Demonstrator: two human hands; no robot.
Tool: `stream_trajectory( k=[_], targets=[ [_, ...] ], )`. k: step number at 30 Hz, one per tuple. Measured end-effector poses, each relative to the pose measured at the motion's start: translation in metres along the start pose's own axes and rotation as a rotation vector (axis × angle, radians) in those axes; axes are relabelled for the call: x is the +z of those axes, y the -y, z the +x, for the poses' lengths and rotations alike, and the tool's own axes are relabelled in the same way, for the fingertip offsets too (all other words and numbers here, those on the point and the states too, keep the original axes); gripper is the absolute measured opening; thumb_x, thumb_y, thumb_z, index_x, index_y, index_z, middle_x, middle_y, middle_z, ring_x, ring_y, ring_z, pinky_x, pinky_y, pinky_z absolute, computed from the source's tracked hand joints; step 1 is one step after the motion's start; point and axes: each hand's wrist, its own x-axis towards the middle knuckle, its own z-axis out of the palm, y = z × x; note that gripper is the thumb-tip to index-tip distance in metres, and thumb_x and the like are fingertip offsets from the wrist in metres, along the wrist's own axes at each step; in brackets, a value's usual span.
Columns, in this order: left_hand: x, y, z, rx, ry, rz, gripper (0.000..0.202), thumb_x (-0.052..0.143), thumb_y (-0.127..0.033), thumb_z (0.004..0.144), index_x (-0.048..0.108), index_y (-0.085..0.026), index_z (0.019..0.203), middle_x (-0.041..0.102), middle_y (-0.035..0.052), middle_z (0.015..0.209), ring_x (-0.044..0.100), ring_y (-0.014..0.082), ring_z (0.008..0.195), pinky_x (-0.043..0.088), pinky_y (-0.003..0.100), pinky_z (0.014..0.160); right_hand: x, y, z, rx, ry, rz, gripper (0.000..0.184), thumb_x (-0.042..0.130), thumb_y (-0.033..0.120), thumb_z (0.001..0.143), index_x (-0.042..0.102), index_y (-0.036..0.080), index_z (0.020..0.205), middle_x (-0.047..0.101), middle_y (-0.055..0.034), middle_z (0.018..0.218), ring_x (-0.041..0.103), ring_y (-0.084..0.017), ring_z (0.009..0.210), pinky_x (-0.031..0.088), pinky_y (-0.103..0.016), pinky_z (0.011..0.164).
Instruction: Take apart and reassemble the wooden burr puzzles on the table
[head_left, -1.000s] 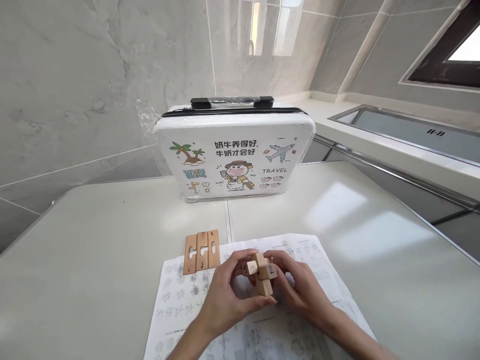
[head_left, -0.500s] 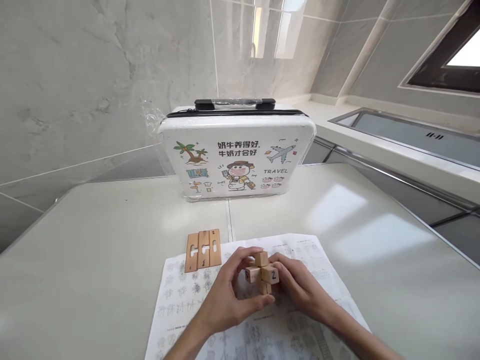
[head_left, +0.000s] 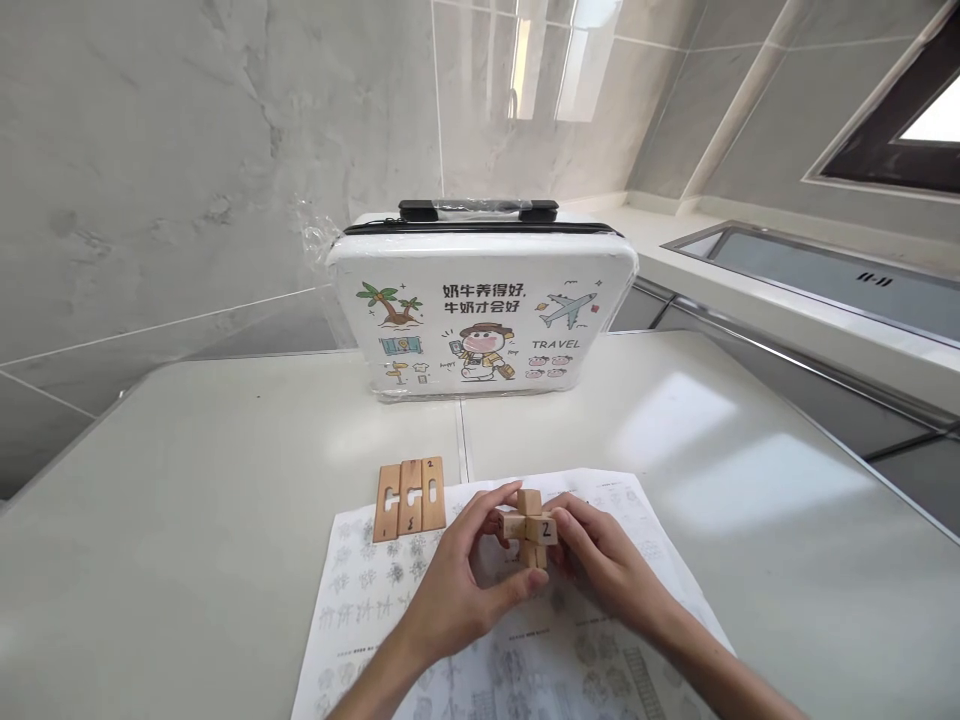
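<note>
A small wooden cross of interlocked puzzle bars point(head_left: 529, 527), one end marked "2", is held upright between both hands just above a printed instruction sheet point(head_left: 375, 610). My left hand point(head_left: 459, 590) pinches it from the left with thumb below and fingers on top. My right hand point(head_left: 606, 572) grips it from the right, fingers curled against the bars. Three more notched wooden bars point(head_left: 409, 497) lie side by side flat on the table, left of the hands, overlapping the sheet's top corner.
A white carry case point(head_left: 480, 305) with cartoon travel pictures and a black handle stands upright at the table's far side, against the tiled wall. The pale table point(head_left: 187, 500) has a seam down its middle. A counter with a sunken steel basin point(head_left: 832, 265) runs along the right.
The wooden cross has been turned in my hands from tilted to upright, and the "2" end now faces me. The view has shifted slightly; the three loose bars stay put.
</note>
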Motion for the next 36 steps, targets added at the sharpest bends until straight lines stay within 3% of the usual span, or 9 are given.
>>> stream_trajectory(
  k=[4,8,14,19,36],
  targets=[
    [0.001,0.0,0.0,0.011,-0.008,0.018,0.078,0.085,-0.041,0.087,0.047,-0.041,0.155,0.056,0.0056,0.153,0.063,0.0261,0.119,0.052,0.045,0.108,-0.002,0.001,0.002,0.007,-0.088,0.008,0.047,0.045,0.062,0.108,0.061,0.022,0.088,0.057,0.0019,0.067,0.05,-0.016,0.059,0.04,-0.028,0.058],
    [0.002,0.002,0.001,0.054,-0.006,0.003,0.081,0.083,-0.04,0.089,0.04,-0.046,0.157,0.049,0.004,0.161,0.065,0.0221,0.112,0.053,0.044,0.104,-0.01,0.001,0.006,-0.005,-0.286,-0.065,0.047,0.045,0.062,0.108,0.06,0.023,0.087,0.053,0.0033,0.063,0.048,-0.016,0.057,0.04,-0.028,0.057],
    [0.003,0.004,0.001,0.038,0.005,0.024,0.075,0.082,-0.042,0.091,0.043,-0.04,0.155,0.052,0.0079,0.156,0.066,0.0223,0.109,0.054,0.044,0.101,-0.029,-0.005,0.012,-0.045,-0.557,-0.362,0.041,0.049,0.06,0.105,0.064,0.022,0.101,0.064,-0.0003,0.073,0.057,-0.019,0.065,0.047,-0.03,0.064],
    [0.004,0.003,0.001,0.068,0.006,0.029,0.069,0.079,-0.035,0.092,0.046,-0.038,0.152,0.053,0.0074,0.153,0.066,0.0204,0.106,0.055,0.042,0.098,-0.038,-0.014,0.016,-0.068,-0.616,-0.578,0.04,0.049,0.059,0.104,0.066,0.023,0.105,0.076,-0.0073,0.094,0.065,-0.022,0.072,0.05,-0.034,0.069],
    [0.006,-0.001,-0.003,0.153,-0.004,0.113,0.041,0.067,-0.031,0.099,0.055,-0.028,0.138,0.062,0.009,0.135,0.067,0.0201,0.103,0.057,0.04,0.092,-0.051,-0.028,0.02,-0.047,-0.702,-0.785,0.043,0.044,0.061,0.105,0.065,0.023,0.105,0.076,-0.0052,0.092,0.066,-0.021,0.068,0.048,-0.034,0.069]
  ],
)
